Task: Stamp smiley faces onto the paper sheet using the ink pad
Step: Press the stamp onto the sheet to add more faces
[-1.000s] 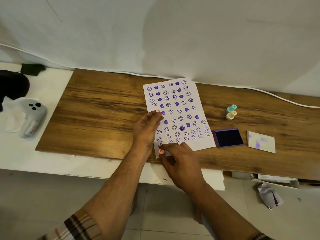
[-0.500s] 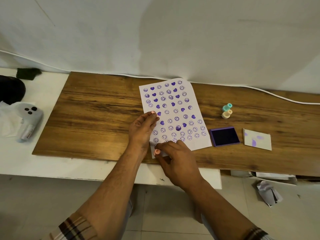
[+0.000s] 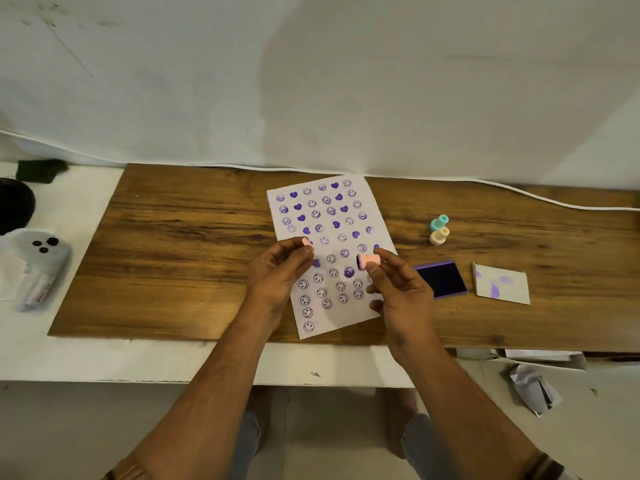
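A white paper sheet [image 3: 329, 237] covered with several purple smiley faces and hearts lies on the wooden board [image 3: 180, 258]. My right hand [image 3: 398, 289] is lifted above the sheet and pinches a small pink stamp [image 3: 367, 261] lying sideways, its inked face turned left. My left hand [image 3: 280, 271] hovers over the sheet's left edge and holds a small pink cap [image 3: 306, 242] between thumb and fingers. The open purple ink pad [image 3: 441, 279] sits just right of the sheet.
A teal stamp [image 3: 439, 222] and a cream stamp [image 3: 439, 235] stand behind the ink pad. The ink-stained pad lid [image 3: 502, 284] lies further right. A white controller [image 3: 41, 265] rests on the white shelf at left. Crumpled paper [image 3: 531, 388] lies on the floor.
My right hand has lifted the stamp off the sheet's lower left corner and turned it sideways. My left hand has left the paper and risen, now with the pink cap.
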The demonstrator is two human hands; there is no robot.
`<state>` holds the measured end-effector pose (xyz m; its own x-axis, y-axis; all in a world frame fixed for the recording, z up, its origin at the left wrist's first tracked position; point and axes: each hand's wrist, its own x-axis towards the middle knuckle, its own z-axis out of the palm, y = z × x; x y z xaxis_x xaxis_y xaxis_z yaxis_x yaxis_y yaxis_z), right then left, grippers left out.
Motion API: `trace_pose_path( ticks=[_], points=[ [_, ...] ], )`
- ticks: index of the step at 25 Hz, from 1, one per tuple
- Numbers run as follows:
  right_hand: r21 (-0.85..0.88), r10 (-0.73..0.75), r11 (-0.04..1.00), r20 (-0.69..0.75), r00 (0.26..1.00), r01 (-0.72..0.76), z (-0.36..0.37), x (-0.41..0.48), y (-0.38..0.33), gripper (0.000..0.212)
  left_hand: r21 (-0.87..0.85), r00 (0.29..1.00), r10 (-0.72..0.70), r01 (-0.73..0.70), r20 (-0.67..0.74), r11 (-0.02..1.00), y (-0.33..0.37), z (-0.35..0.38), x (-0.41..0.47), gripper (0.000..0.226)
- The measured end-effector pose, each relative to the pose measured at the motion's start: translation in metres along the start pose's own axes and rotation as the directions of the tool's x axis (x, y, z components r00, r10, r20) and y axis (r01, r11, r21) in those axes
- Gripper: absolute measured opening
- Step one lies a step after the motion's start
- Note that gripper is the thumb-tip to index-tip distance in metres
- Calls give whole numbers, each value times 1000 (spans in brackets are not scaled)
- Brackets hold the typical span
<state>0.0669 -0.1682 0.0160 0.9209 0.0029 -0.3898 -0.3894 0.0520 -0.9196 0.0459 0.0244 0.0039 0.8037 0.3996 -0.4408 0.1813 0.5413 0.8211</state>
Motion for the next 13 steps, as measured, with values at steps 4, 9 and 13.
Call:
trace_pose_path(
  ticks=[4, 9, 13],
  points=[
    [31, 32, 999, 6, 999, -33, -1, 3, -5, 41, 217, 995, 40, -59, 88, 974, 0, 6, -4, 23],
    [35, -28, 999, 39, 999, 27, -4, 7, -12, 34, 324, 983, 84, -134, 163, 937, 0, 22, -12, 26],
    [9, -53, 999, 53, 997, 53, -4, 10, -10, 24, 424, 968, 104, -195, 228, 884, -2, 31, -16, 29]
  ],
)
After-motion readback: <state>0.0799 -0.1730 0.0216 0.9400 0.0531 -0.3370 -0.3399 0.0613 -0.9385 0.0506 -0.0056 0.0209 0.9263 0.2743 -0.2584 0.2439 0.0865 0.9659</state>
